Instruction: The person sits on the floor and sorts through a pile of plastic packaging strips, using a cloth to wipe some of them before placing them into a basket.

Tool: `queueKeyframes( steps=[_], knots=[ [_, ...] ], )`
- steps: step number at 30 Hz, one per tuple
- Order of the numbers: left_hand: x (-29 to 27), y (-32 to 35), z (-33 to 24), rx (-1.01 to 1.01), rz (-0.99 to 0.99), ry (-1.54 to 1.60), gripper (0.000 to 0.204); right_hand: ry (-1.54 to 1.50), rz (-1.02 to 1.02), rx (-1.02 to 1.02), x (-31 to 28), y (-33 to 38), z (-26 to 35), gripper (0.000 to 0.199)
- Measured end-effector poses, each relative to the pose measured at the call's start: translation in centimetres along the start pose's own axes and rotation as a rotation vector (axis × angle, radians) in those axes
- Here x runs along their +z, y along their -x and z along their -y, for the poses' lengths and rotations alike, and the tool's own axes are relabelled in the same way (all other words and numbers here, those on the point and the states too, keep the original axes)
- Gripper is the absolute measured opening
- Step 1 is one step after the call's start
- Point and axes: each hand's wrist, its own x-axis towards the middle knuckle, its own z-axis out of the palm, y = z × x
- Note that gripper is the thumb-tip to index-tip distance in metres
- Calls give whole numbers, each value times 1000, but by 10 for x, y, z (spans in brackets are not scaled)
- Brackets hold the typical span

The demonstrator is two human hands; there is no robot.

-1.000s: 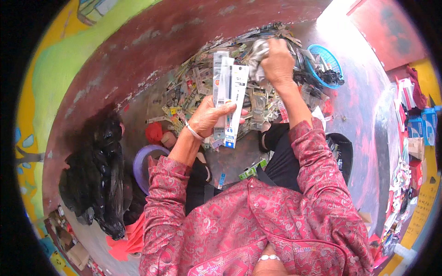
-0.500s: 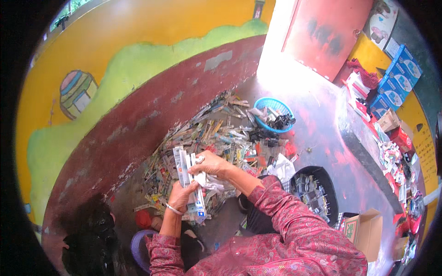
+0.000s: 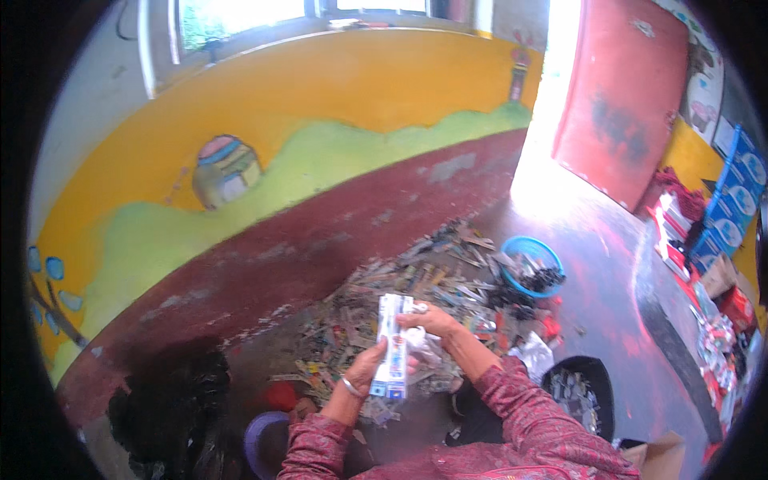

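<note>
Long, narrow white packets (image 3: 391, 340) with blue lower ends stand side by side between my hands, above a heap of scattered strips. My left hand (image 3: 365, 371), with a bracelet at the wrist, grips them by their lower left edge. Closed at their upper right side is my right hand (image 3: 434, 320). A crumpled white piece (image 3: 420, 346), cloth or thin plastic, hangs beneath the right hand, against the packets. The heap of thin, mixed-colour packaging strips (image 3: 340, 336) covers the floor beyond and around my hands.
A blue plastic basket (image 3: 554, 252) holding black and white scraps stands beyond the heap. To the right are a black tub (image 3: 606, 396) of small packs and a cardboard box (image 3: 660, 456). Black plastic (image 3: 172, 412) and a purple round rim (image 3: 254, 440) lie left. A painted wall (image 3: 352, 168) bounds the heap.
The view has tipped up, bringing a window in. The packets, fanned apart before, now sit closer together with their printed faces toward me. Both hands keep hold of them.
</note>
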Motion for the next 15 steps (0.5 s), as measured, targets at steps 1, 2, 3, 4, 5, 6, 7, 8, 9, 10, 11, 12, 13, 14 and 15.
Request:
queueKeyframes(
  steps=[1,2,3,4,5,6,7,8,9,10,11,12,13,14,15],
  knots=[
    [-2,3,0,7,12,13,44,92,-108,20,13,5,7,27],
    [-3,7,0,13,25,25,45,151,-104,31,18,1,4,26],
    [6,8,-2,39,26,25,46,168,-93,10,17,-2,2,27],
    [18,9,0,55,32,8,46,188,-94,-3,16,-4,-2,27],
    [21,7,0,42,97,46,47,129,-117,-17,17,-3,-2,26],
    [18,10,7,23,145,102,47,58,-137,-8,18,-1,-7,25],
    [16,12,6,-10,77,-41,43,-4,-133,57,18,0,-9,24],
    [17,13,6,-7,21,-132,34,71,-141,55,13,-5,-14,25],
    [19,12,0,1,-14,-203,29,215,-166,16,13,-9,-10,25],
    [16,16,1,-4,-72,-247,24,344,-185,9,15,-13,-15,25],
    [14,15,1,26,-156,-298,21,378,-258,-40,29,0,1,24],
    [19,12,-5,51,-115,-281,23,420,-395,-197,11,-11,-8,21],
    [20,3,-5,65,-80,-209,27,529,-422,-347,-12,-9,-2,19],
    [16,6,-5,72,-119,-187,30,484,-499,-412,-12,-7,3,15],
    [16,12,-5,87,-146,-144,29,443,-679,-452,0,-2,9,15]
  ],
)
